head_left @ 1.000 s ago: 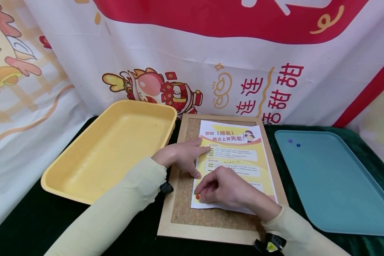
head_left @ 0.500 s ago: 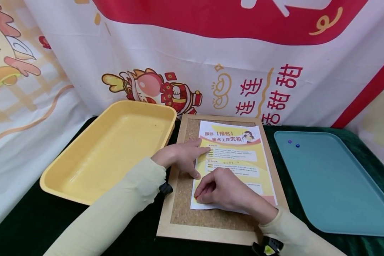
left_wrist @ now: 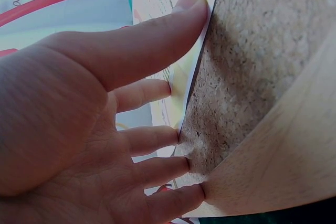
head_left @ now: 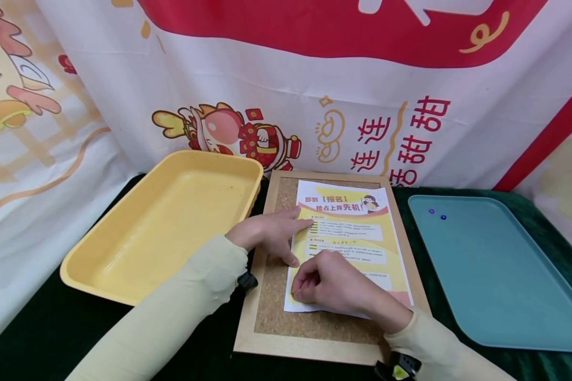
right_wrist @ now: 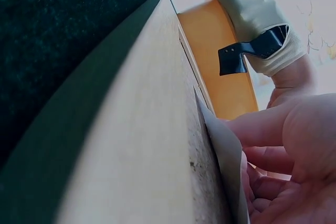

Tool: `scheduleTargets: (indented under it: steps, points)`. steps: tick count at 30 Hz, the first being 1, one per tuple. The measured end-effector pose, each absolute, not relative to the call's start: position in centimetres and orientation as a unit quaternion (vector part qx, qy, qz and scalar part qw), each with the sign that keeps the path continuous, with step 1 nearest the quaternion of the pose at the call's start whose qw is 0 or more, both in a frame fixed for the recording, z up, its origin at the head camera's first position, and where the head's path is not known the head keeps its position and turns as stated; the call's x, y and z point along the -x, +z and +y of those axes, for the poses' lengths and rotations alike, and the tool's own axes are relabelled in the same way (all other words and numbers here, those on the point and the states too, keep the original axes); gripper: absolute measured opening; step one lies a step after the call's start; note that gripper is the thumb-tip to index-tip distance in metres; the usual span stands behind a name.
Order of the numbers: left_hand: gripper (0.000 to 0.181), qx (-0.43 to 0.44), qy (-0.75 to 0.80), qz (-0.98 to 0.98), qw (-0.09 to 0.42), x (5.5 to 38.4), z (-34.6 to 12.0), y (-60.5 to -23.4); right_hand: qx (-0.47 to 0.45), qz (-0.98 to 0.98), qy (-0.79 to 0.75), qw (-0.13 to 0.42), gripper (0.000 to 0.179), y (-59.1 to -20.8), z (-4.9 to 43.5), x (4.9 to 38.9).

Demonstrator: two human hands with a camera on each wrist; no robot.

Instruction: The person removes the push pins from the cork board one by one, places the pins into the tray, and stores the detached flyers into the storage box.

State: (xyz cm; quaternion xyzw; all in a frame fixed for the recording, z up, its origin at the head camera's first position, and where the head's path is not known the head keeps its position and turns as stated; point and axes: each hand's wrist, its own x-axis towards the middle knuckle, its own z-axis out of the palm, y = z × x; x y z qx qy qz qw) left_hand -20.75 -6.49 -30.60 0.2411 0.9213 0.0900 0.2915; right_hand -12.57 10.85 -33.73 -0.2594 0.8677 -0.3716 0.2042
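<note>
A printed yellow-and-white paper sheet [head_left: 345,216] lies on a wood-framed corkboard [head_left: 310,327]. My left hand [head_left: 271,232] rests spread along the sheet's left edge. In the left wrist view its thumb [left_wrist: 184,17] lies on the paper's edge, while the lower fingertips reach the cork and frame. At the sheet's lower left corner, the thumb and index finger of my right hand [head_left: 338,280] pinch a small red push pin, now hidden behind the fingertips. From the right wrist view, the paper's near edge [right_wrist: 226,156] curls up off the cork beside the right hand [right_wrist: 294,166].
Left of the board stands a deep yellow tub [head_left: 162,227], close to the left forearm. A flat blue tray [head_left: 500,264] lies to the right, with a purple and a dark blue small piece [head_left: 443,217] near its far left corner. A printed cloth [head_left: 276,74] hangs behind.
The red push pin showed under the right fingertips a second ago and is now covered by them. The right hand has shifted very slightly; the left hand stays put.
</note>
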Motion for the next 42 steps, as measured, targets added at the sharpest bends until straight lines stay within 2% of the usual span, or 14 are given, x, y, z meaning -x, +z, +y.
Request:
scheduleTargets:
  steps: [10, 16, 28, 42]
  points:
    - [0.094, -0.243, 0.092, 0.920, 0.293, 20.8, -6.5, -30.5, 0.252, 0.849, -0.388, 0.256, 0.017, -33.3, 11.5, 12.9]
    - [0.094, -0.245, 0.092, 0.919, 0.294, 20.9, -6.6, -30.6, 0.241, 0.842, -0.406, 0.260, 0.013, -33.4, 11.8, 13.3]
    - [0.095, -0.251, 0.090, 0.918, 0.294, 21.0, -6.6, -30.6, 0.161, 0.839, -0.438, 0.279, 0.009, -33.2, 12.1, 13.6]
    - [0.095, -0.248, 0.094, 0.917, 0.297, 21.0, -6.5, -30.4, 0.200, 0.854, -0.425, 0.226, 0.004, -32.6, 14.0, 14.9]
